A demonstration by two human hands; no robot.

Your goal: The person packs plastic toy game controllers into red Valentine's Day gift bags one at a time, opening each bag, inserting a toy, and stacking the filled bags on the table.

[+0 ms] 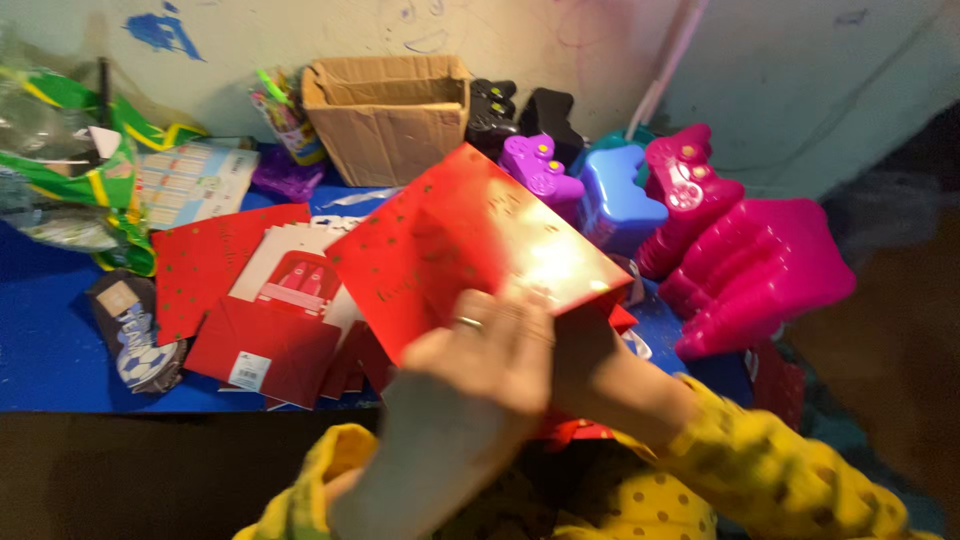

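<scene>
Head view. Nearest the camera: two forearms in yellow dotted sleeves (760, 470) rise from the bottom edge. The left hand (480, 355), a ring on one finger, lies in front, its fingers closed over the lower edge of a red gift bag (470, 240) with small gold dots. The right hand (585, 355) is largely hidden behind the left hand and the bag; its wrist runs up to the bag's lower right corner, but whether its fingers are closed on the bag cannot be told. The bag is held tilted above the blue table (50, 340), near the centre of the view, glare on its upper right face.

On the table behind the bag: a loose pile of flat red bags and cards (250, 300), overlapping. Left of the pile, a dark packet with a football print (135, 335). Far left, green and yellow plastic wrapping (70, 160). At the back, against the wall, an open cardboard box (390, 115). Right of the box, controller-shaped plastic items: black (495, 110), purple (540, 170), blue (615, 200), and a pink stack (740, 260).
</scene>
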